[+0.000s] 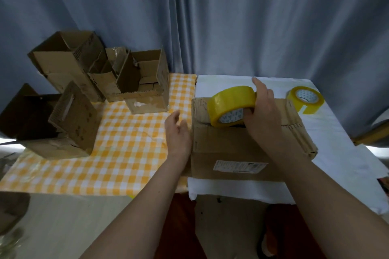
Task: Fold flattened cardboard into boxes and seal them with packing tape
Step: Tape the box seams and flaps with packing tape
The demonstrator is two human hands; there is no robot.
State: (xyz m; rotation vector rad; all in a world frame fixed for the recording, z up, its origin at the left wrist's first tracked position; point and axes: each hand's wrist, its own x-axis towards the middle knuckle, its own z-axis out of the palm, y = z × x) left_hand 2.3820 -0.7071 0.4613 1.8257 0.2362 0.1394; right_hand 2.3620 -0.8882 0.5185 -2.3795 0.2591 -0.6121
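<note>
Right hand (263,111) curled around a yellow tape roll (231,105), grip grasping it, thumb tucked into the core, roll resting on edge atop the cardboard box (242,145). Box closed, sitting on the white-clothed counter (336,149), its left side at that counter's left edge. Left hand (177,132) released, fingers relaxed, just beside the box's left wall; touching or not, cannot tell. White shipping label (240,166) on the near face of the box, print too small to read. Second tape roll (305,99) lying toward the far right corner of the white counter, well apart from the box, a patterned core label showing, unreadable. Left of all this, a yellow-checked counter (117,153) carrying several open cardboard boxes (145,82) crowded along its far and left edges, flaps up. Grey-blue curtain (210,17) behind both counters.
</note>
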